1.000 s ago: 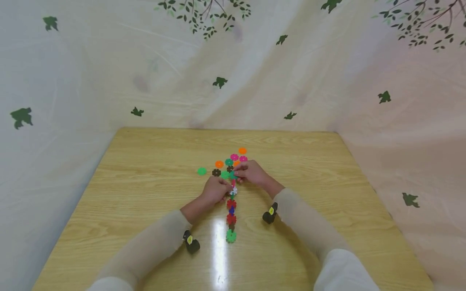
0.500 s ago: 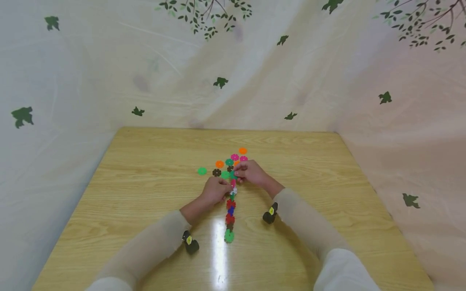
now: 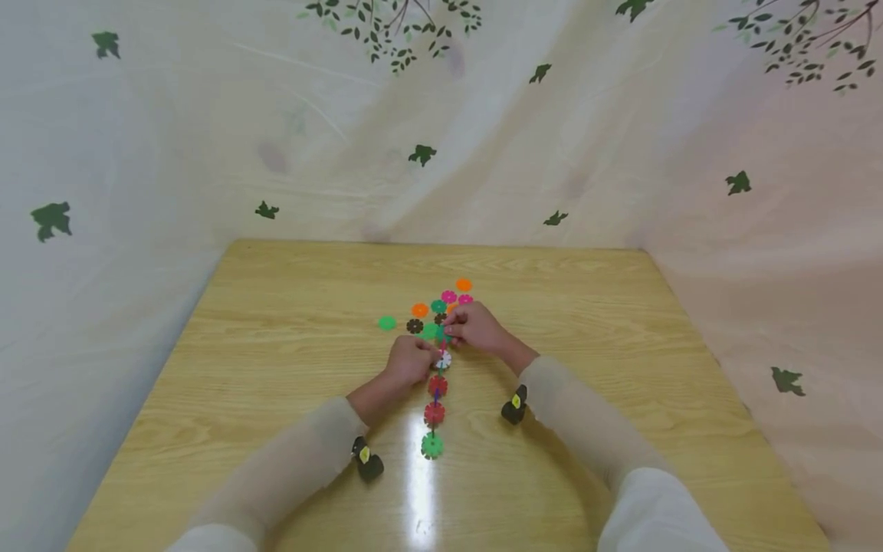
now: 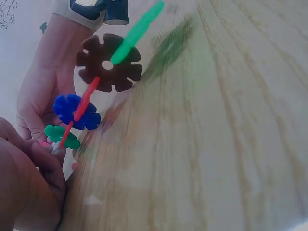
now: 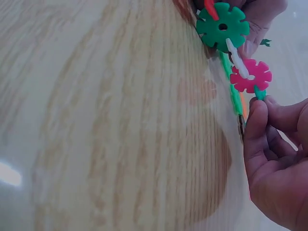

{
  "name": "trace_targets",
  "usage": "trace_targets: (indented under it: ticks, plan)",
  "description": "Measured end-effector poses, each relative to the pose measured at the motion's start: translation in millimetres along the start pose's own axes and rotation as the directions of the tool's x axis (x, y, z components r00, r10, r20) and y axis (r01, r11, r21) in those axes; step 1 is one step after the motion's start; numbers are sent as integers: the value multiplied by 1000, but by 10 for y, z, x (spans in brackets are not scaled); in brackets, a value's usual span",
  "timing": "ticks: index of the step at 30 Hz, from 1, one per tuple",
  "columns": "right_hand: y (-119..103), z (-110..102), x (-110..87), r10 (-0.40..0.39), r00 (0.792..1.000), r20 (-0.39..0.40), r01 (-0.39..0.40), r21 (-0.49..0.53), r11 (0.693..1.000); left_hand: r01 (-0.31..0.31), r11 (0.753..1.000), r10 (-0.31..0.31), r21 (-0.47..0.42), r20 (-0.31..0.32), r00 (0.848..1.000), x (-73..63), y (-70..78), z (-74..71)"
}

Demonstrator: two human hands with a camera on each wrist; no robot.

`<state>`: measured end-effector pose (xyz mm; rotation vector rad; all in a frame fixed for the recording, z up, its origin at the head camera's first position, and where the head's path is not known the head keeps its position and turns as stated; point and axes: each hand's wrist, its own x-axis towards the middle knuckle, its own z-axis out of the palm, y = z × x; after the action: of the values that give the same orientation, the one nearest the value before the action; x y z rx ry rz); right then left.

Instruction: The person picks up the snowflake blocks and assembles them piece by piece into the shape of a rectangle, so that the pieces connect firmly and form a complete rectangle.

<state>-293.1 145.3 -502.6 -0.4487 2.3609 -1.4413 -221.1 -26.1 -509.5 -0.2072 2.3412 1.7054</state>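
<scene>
A chain of notched plastic interlocking discs runs down the table's middle in the head view, from a teal disc (image 3: 442, 334) through a white disc (image 3: 444, 359) and red discs (image 3: 434, 414) to a light green disc (image 3: 431, 445) at the near end. My left hand (image 3: 410, 360) pinches the chain at the white disc. The fingers of my right hand (image 3: 477, 326) pinch the teal disc, which is joined to a pink disc (image 5: 260, 77) in the right wrist view. A brown disc (image 4: 91, 67) and a blue disc (image 4: 67, 106) show along the chain in the left wrist view.
Several loose discs lie just beyond the hands: orange (image 3: 420, 310), dark brown (image 3: 415, 326), light green (image 3: 387, 323), pink (image 3: 449, 297) and another orange disc (image 3: 464, 284). The wooden table (image 3: 290, 291) meets patterned cloth (image 3: 345, 184) at its back and sides.
The chain has turned about its length, and its near end has swung slightly left. Both hands keep their grip in nearly the same place. The head view has shifted slightly.
</scene>
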Motion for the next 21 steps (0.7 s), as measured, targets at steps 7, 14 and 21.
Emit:
trace_targets:
  ticks: [7, 14, 21]
  plan:
    - [33, -15, -49, 30, 999, 25, -31, 33, 999, 19, 999, -18, -40, 31, 999, -13, -2, 12]
    - [60, -48, -80, 63, 996, 57, -65, 49, 997, 34, 999, -32, -19, 108, 994, -39, 39, -36]
    - [66, -79, -76, 91, 994, 68, -95, 53, 994, 17, 1000, -18, 12, 139, 990, -22, 53, -50]
